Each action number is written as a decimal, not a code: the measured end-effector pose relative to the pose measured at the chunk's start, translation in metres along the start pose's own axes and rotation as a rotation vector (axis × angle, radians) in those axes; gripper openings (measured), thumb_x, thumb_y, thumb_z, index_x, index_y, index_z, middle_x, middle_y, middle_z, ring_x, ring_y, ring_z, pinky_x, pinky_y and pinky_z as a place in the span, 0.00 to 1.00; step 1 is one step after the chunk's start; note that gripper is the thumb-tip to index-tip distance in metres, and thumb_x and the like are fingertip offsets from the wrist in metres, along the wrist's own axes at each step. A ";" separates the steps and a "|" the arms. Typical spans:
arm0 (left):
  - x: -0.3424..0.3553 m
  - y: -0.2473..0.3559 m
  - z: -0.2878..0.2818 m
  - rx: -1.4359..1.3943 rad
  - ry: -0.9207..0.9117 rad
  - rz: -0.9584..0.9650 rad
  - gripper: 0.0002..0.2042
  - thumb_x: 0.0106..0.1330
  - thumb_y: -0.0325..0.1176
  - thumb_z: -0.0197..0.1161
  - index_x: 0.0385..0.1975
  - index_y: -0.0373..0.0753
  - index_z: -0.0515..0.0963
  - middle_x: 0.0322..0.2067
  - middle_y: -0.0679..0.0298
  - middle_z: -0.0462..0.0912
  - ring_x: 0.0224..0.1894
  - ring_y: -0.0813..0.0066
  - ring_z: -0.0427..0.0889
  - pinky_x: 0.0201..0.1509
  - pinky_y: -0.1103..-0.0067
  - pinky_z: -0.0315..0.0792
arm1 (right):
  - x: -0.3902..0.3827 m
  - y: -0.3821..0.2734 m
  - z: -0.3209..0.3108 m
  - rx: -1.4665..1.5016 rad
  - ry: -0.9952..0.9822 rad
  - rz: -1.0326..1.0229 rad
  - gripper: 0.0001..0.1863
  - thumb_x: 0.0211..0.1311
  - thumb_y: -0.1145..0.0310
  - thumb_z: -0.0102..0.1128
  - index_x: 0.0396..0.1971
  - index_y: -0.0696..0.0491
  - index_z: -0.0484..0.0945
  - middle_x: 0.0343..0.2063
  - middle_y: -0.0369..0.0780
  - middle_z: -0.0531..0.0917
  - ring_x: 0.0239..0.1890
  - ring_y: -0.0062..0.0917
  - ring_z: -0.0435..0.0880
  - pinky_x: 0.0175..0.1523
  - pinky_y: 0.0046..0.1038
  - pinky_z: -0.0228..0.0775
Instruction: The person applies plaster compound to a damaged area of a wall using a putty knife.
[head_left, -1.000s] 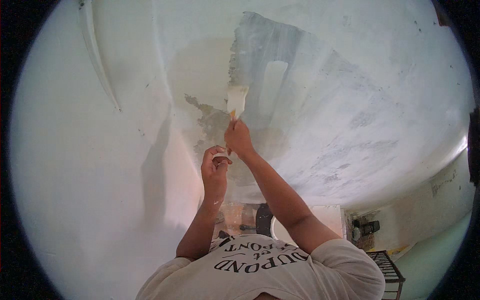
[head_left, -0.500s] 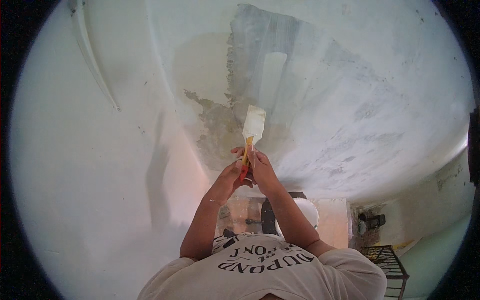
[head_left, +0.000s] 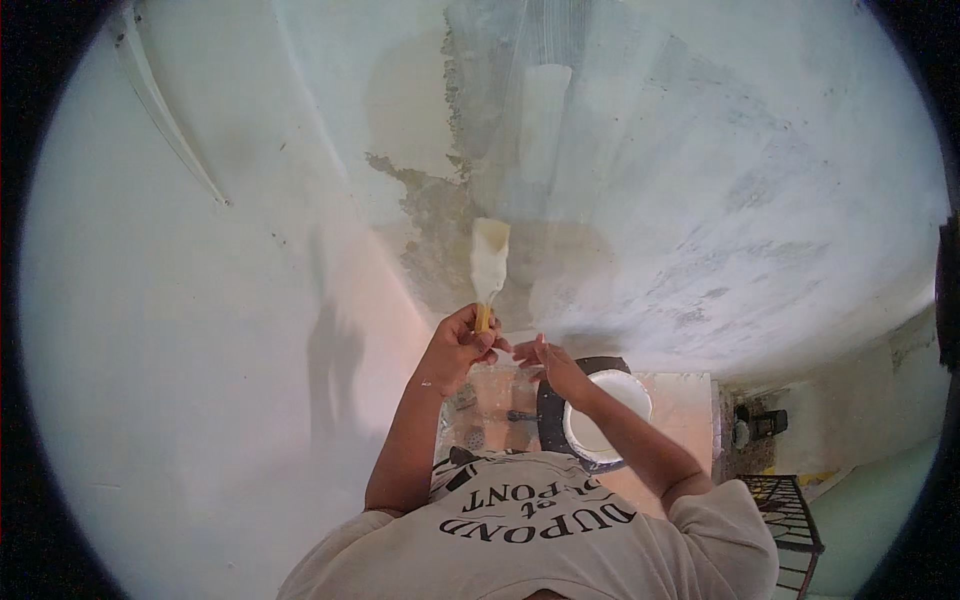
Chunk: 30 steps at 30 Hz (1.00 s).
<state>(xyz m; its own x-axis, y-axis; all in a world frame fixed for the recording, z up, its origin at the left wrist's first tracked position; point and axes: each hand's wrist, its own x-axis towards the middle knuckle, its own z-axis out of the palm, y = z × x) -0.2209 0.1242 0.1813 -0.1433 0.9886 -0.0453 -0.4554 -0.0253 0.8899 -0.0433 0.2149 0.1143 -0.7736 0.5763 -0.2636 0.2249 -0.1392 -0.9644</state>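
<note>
Upright in front of me is a flat paintbrush (head_left: 489,258), its head coated white and its handle yellow. My left hand (head_left: 458,348) is closed around that handle, thumb and fingers wrapped over it. Just to the right, my right hand (head_left: 556,366) is off the brush, with its fingers apart and nothing visible in them. A patchy wall (head_left: 435,222) rises behind the brush, with bare grey-brown plaster and streaked white coating. Under my right forearm stands a round white bucket (head_left: 645,390), holding something white; the forearm hides part of it.
A dark rounded object (head_left: 549,412) sits beside the bucket. At lower right is a black metal rack (head_left: 782,510), with dark items (head_left: 765,424) on the floor beyond it. A loose white strip (head_left: 165,112) hangs on the left wall.
My right hand has let go of the brush and moved down and right. My left hand keeps the brush, now gripped higher. More of the bucket shows as my view has tilted.
</note>
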 end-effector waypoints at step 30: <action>0.156 0.010 -0.055 0.484 0.529 0.135 0.14 0.61 0.33 0.48 0.15 0.35 0.70 0.08 0.65 0.66 0.08 0.75 0.65 0.12 0.76 0.58 | 0.033 -0.068 0.047 0.179 0.070 -0.031 0.34 0.65 0.40 0.31 0.36 0.57 0.76 0.36 0.39 0.79 0.38 0.25 0.77 0.40 0.27 0.70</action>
<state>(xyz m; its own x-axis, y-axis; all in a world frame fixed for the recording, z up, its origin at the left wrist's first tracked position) -0.2960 0.2697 0.1580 -0.6322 0.7744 -0.0253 0.0179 0.0473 0.9987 -0.1120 0.2053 0.1707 -0.7341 0.6360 -0.2380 0.0879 -0.2585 -0.9620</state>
